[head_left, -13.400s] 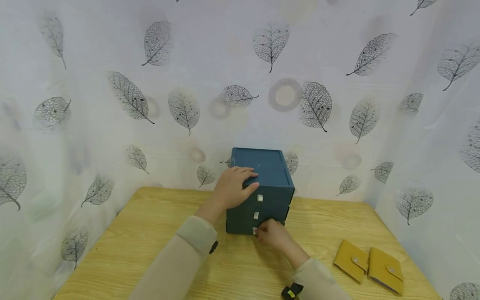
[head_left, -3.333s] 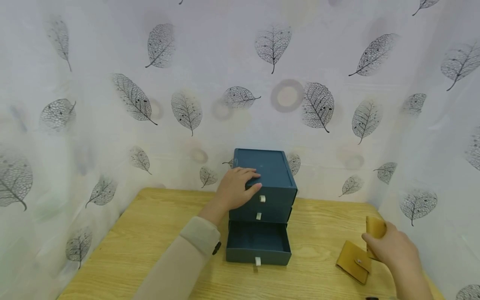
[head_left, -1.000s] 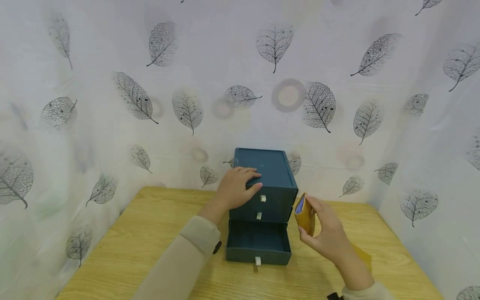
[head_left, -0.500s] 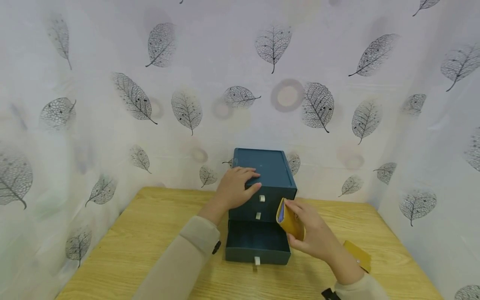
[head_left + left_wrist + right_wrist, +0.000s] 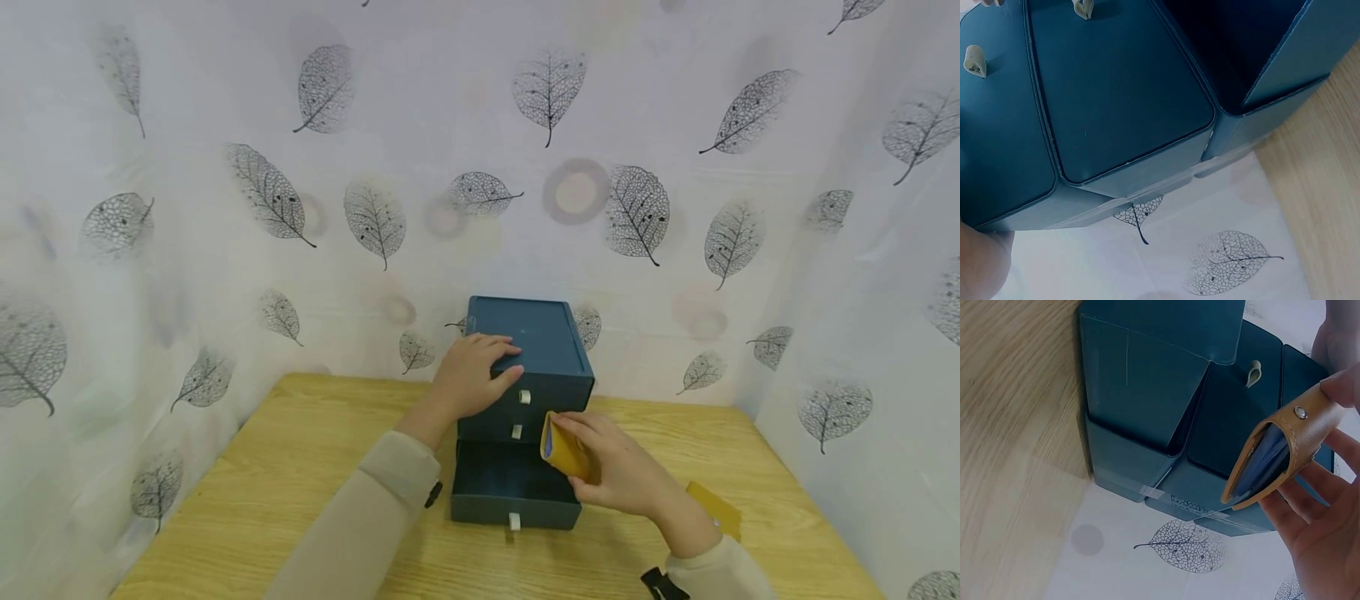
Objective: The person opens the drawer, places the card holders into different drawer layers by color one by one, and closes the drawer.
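Note:
A dark blue three-drawer desktop box (image 5: 551, 333) stands on the table, its bottom drawer (image 5: 483, 510) pulled out and the upper two closed. My left hand (image 5: 471, 375) rests on the box's top near the left front edge, fingers spread. My right hand (image 5: 626, 468) grips a mustard-yellow leather card holder (image 5: 567, 450) between thumb and fingers, tilted over the right side of the pulled-out drawer. In the right wrist view the card holder (image 5: 1313, 425) shows a snap button and bluish sleeves inside. No item shows in the visible part of the drawer.
A second yellow card holder (image 5: 716, 507) lies on the wooden table (image 5: 315, 467) to the right, partly hidden by the right forearm. White pull tabs (image 5: 514, 522) stick out from the drawer fronts. A leaf-print curtain (image 5: 420, 125) hangs behind and beside the table.
The bottom drawer, closed at first, was pulled out. My right hand picked up one card holder from the right and carried it left to the drawer. My left hand stayed on the box.

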`<state>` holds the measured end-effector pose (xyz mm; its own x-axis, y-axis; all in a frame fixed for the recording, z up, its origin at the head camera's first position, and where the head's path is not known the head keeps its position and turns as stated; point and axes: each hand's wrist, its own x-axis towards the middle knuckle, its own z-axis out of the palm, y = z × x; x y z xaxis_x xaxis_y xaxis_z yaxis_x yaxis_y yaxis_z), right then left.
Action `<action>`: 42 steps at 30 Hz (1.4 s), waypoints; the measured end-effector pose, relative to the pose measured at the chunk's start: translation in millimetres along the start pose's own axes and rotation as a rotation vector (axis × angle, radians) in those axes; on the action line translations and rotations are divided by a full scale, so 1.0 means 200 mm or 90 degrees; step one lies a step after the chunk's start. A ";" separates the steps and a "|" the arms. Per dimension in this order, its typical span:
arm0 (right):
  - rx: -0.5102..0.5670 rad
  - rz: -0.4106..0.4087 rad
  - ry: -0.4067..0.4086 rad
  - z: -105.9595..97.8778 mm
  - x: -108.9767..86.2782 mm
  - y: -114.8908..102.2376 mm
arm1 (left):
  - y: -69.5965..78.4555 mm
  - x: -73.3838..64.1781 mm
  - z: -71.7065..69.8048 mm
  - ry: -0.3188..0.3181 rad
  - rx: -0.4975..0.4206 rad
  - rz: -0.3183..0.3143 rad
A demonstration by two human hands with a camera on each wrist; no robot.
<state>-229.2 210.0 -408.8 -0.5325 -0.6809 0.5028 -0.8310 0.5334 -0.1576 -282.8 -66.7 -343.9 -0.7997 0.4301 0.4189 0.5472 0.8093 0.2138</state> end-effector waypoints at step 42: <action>0.047 0.117 -0.268 0.07 0.12 -0.06 | -0.02 0.00 0.02 0.017 -0.019 0.011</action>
<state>-234.1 179.6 -406.8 -0.6782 -0.7311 0.0749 -0.7181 0.6375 -0.2791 -285.0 -68.6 -347.7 -0.7838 0.4320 0.4462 0.5677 0.7897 0.2327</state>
